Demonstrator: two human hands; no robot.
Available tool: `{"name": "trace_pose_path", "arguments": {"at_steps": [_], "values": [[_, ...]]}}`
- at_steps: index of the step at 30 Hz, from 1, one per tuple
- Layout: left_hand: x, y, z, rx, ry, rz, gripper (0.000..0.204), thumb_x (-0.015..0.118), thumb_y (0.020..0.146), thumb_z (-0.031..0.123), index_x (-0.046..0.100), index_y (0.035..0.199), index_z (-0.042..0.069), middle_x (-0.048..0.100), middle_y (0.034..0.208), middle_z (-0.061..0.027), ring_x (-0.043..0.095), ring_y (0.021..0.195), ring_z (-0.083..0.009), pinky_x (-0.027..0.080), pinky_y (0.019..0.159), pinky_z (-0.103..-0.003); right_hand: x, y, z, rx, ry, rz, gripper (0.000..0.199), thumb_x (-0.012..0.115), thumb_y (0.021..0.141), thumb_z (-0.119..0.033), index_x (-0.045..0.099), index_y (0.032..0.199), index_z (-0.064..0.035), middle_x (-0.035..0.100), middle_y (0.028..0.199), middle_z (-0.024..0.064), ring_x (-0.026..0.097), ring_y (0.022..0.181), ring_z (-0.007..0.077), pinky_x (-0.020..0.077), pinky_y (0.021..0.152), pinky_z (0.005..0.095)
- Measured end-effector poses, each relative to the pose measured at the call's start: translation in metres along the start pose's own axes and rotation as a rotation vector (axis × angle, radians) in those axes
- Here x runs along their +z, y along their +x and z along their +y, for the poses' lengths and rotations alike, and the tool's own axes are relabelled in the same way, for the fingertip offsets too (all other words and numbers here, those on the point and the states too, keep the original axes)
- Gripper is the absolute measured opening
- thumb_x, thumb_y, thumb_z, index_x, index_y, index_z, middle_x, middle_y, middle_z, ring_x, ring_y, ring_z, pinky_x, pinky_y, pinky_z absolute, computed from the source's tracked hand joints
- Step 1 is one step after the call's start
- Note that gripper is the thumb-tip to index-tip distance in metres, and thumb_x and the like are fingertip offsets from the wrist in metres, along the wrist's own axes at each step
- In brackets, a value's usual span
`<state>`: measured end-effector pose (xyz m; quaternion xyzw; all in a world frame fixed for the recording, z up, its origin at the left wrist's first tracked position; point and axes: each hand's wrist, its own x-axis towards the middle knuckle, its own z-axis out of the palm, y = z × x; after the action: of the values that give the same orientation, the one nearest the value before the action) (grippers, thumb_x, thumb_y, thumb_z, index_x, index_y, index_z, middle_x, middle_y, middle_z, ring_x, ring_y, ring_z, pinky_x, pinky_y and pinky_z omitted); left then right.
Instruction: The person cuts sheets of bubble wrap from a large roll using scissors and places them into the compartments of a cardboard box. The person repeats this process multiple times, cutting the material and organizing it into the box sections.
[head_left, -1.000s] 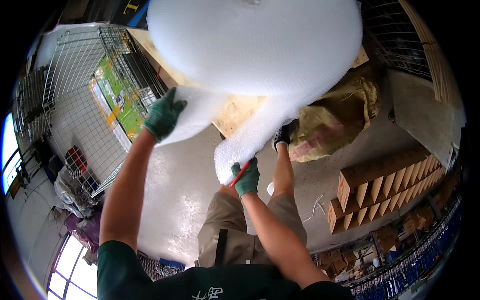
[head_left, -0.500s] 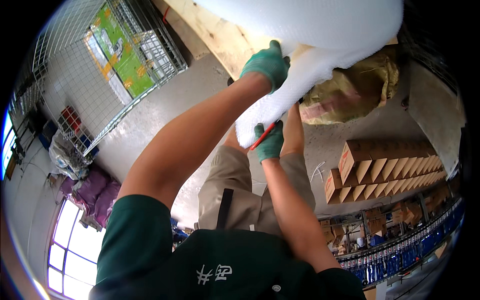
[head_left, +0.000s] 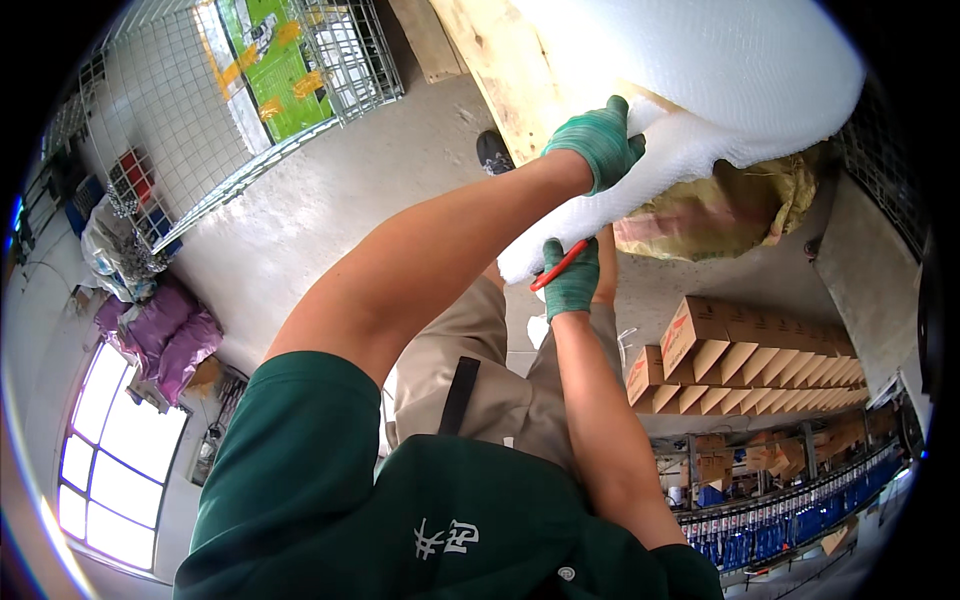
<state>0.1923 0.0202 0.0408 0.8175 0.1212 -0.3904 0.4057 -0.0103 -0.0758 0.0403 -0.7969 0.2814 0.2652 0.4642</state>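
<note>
White bubble wrap [head_left: 690,60] lies in a large bulky mass over a pale wooden board [head_left: 495,60], and a loose flap of it hangs down toward me. My left hand [head_left: 598,148], in a green glove, is closed on this wrap near the board's edge. Lower down, at the tip of the flap, my right hand [head_left: 573,282] wears a green glove too. Its fingers are wrapped round red-handled scissors [head_left: 560,266]; the blades are hidden by the hand and the wrap.
A wire mesh cage [head_left: 170,130] with green panels stands at the left. Beneath the wrap is a yellowish woven sack [head_left: 720,208]. Rows of open cardboard boxes [head_left: 745,345] sit at the right, with blue racks [head_left: 790,515] below. Purple bags [head_left: 170,335] lie near the window.
Both hands have shifted right in the picture with the wrap, and the whole view has moved. The right hand keeps hold of the scissors; the left stays on the wrap.
</note>
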Motion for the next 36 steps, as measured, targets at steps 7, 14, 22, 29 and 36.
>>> {"name": "trace_pose_path", "arguments": {"at_steps": [7,14,22,29,36], "values": [[0.001,-0.013,0.012,0.001,-0.040,-0.065,0.061,0.061,0.095,0.043,0.041,0.137,0.001,0.064,0.122,-0.0298,0.064,0.114,-0.0452,0.050,0.098,-0.049,0.001,0.002,0.020,-0.104,-0.084,-0.013,0.053,0.079,0.080,-0.016,0.053,0.123,-0.0004,0.067,0.113,0.0162,0.067,0.102,0.0326,0.0534,0.087,0.0405],[0.037,-0.023,-0.009,0.101,-0.152,-0.182,0.120,0.089,0.068,0.047,0.019,0.160,0.013,0.046,0.149,-0.0268,0.049,0.136,-0.0426,0.042,0.112,-0.046,0.016,-0.004,0.023,0.303,0.437,-0.119,0.045,0.075,0.087,-0.008,0.046,0.121,-0.0082,0.059,0.095,0.0057,0.063,0.072,0.0177,0.0492,0.051,0.0319],[0.045,-0.039,0.047,-0.001,0.272,-0.067,0.095,0.081,0.082,0.033,0.025,0.158,0.026,0.046,0.150,-0.0162,0.052,0.131,-0.0415,0.046,0.104,-0.059,0.057,-0.004,0.056,0.656,1.443,-0.376,0.028,0.058,0.102,-0.028,0.048,0.126,-0.0173,0.055,0.088,0.0008,0.057,0.077,0.0134,0.0494,0.063,0.0344],[0.057,-0.026,0.016,0.070,0.172,0.002,0.089,0.075,0.085,0.023,0.025,0.158,0.027,0.048,0.146,-0.0226,0.063,0.115,-0.0403,0.055,0.093,-0.048,-0.061,-0.030,0.003,0.851,0.858,-0.366,0.023,0.064,0.097,-0.031,0.053,0.112,-0.0186,0.054,0.075,0.0032,0.053,0.059,0.0183,0.0464,0.051,0.0378],[0.077,-0.039,0.018,0.113,0.284,0.116,0.080,0.066,0.090,0.015,0.027,0.157,0.033,0.044,0.152,-0.0225,0.063,0.114,-0.0451,0.058,0.088,-0.050,-0.229,0.068,-0.076,0.695,0.283,-0.444,0.042,0.078,0.086,-0.050,0.062,0.104,-0.0146,0.057,0.077,-0.0024,0.056,0.065,0.0124,0.0520,0.053,0.0322]]}}
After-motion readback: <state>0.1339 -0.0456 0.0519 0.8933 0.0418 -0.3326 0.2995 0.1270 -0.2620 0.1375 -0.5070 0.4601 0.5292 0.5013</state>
